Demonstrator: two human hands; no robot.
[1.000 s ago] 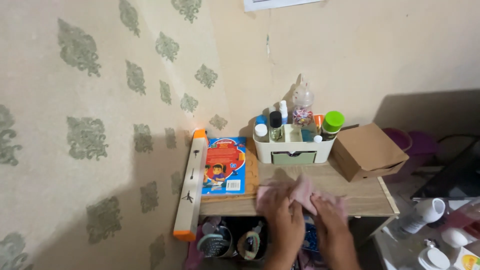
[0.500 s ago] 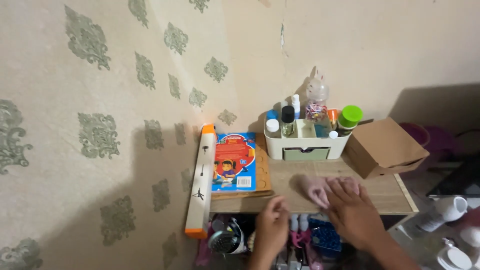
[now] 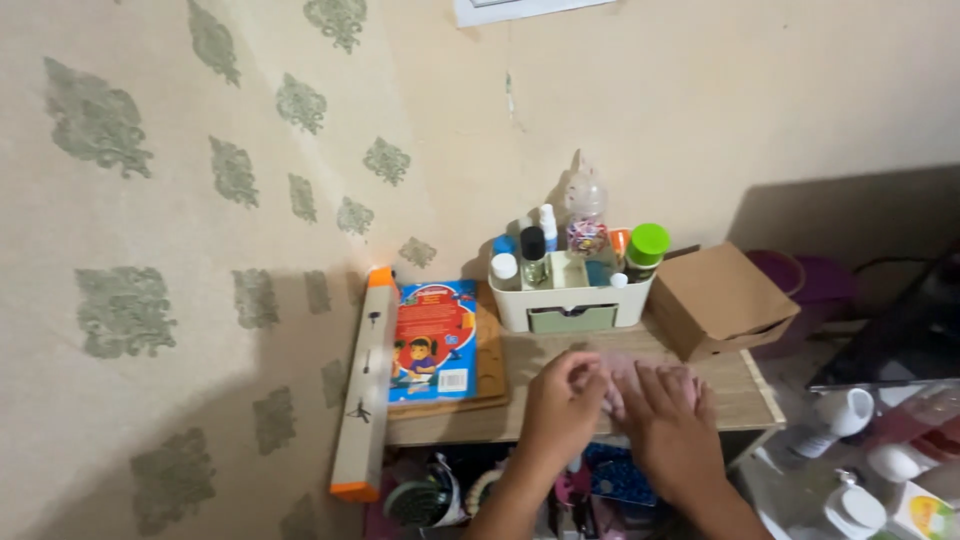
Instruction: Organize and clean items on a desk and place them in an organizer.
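Both hands down on a small pale-pink cloth [image 3: 628, 368] lying flat on the light wood-grain worktop [image 3: 470, 420], near its front edge and toward the right end. Left hand [image 3: 565, 405] rests on the cloth's left part, fingers curled over the fabric at its edge; cannot tell whether it pinches the cloth or only presses it. Right hand [image 3: 672, 420] lies palm down with fingers spread flat on the cloth's right part, pressing, not closed around anything. The two hands are just beside each other, nearly touching.

Behind the cloth, at the worktop's back edge: a cream plastic organiser box with a grey-green drawer [image 3: 570, 300], packed with small bottles and jars, among them a jar with a bright green lid [image 3: 648, 243] and a clear rabbit-eared bottle [image 3: 585, 200]. At the back right corner, a brown cardboard box [image 3: 722, 298], tilted, touching the organiser's right side. On the left end, a colourful blue-and-red children's book [image 3: 430, 340] lies on a brown board with round holes [image 3: 488, 360]. A long cream box with orange ends [image 3: 362, 385] leans along the worktop's left edge against the patterned wall.
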